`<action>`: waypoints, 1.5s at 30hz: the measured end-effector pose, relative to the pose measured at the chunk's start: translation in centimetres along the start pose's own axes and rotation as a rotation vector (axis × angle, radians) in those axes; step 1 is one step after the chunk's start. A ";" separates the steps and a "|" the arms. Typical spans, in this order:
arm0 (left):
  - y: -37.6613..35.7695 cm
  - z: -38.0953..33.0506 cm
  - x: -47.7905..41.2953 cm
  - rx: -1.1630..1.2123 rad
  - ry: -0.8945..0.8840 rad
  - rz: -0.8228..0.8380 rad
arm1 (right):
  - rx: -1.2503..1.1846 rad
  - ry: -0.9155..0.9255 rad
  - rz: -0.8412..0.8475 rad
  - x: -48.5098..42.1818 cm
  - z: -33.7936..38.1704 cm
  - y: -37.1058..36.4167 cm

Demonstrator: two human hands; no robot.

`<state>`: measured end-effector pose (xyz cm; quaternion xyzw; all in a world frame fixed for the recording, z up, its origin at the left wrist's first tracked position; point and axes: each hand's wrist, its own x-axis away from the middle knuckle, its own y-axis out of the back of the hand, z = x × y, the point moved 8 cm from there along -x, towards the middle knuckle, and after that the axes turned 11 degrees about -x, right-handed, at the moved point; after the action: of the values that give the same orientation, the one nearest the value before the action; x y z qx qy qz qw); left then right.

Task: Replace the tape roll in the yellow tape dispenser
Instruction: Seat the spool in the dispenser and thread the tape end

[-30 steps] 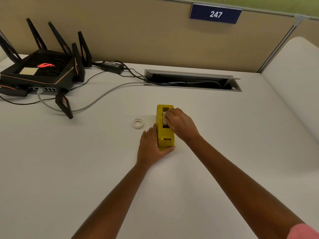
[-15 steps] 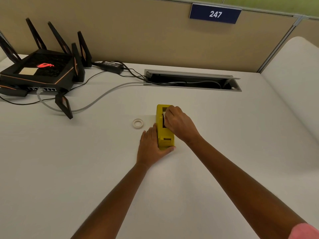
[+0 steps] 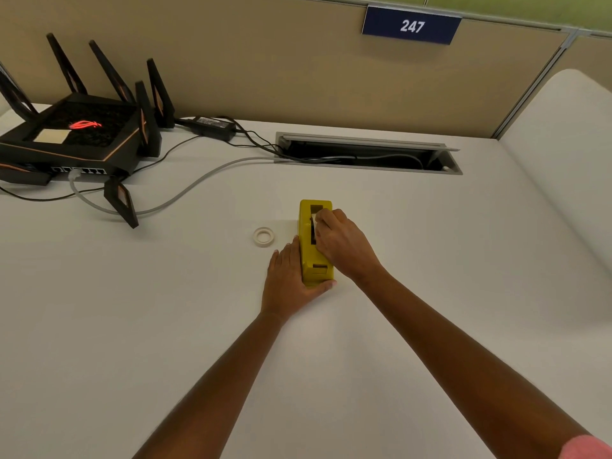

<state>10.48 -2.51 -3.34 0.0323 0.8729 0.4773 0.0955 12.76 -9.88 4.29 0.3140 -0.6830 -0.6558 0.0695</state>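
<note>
The yellow tape dispenser (image 3: 313, 260) stands on the white desk (image 3: 165, 326) in the middle of the view, its long side pointing away from me. My left hand (image 3: 288, 279) lies against its left side with the thumb around the near end. My right hand (image 3: 344, 243) rests over the top slot, fingertips pinched on a white piece of tape (image 3: 314, 217) at the opening. The roll inside is mostly hidden. A small white tape roll (image 3: 264, 236) lies flat on the desk just left of the dispenser, apart from both hands.
A black router with tall antennas (image 3: 76, 140) sits at the back left, with a grey cable (image 3: 185, 193) and a black power brick (image 3: 213, 125) beside it. An open cable tray (image 3: 367, 154) is set into the desk behind the dispenser. A beige partition stands at the back.
My right fingertips have shifted slightly toward the far end of the slot, and the white tape now shows there. The left hand and the dispenser have stayed in place.
</note>
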 end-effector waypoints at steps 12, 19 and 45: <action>0.0 0.0 0.0 0.003 -0.001 0.001 | 0.070 -0.006 0.018 -0.5 0.2 0.5; 0.3 -0.1 0.1 -0.007 -0.004 -0.017 | 0.080 -0.039 -0.042 -0.7 0.3 1.3; 0.0 0.1 -0.1 -0.028 -0.014 -0.044 | 0.029 -0.140 -0.095 0.9 1.0 2.1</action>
<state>10.64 -2.49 -3.38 0.0151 0.8661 0.4868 0.1128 10.89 -9.63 5.82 0.3004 -0.6799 -0.6688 -0.0143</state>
